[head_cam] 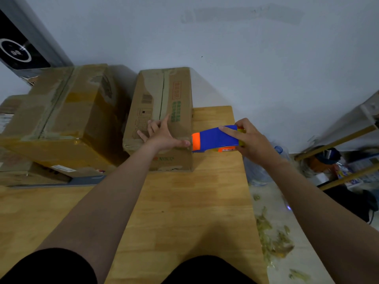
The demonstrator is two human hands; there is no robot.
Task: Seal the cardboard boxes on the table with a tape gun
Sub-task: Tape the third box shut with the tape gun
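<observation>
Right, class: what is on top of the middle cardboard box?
The left hand lies spread flat on the box, near its front end. What the palm covers cannot be seen.

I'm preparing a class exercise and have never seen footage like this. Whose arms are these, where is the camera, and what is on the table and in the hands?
No machine here: a person wears a wide-angle camera on the head, looking down at their own two arms. The left hand lies flat, fingers spread, on a cardboard box standing on the wooden table. The right hand grips a blue and orange tape gun, its orange end at that box's right edge. A larger box sits further left.
</observation>
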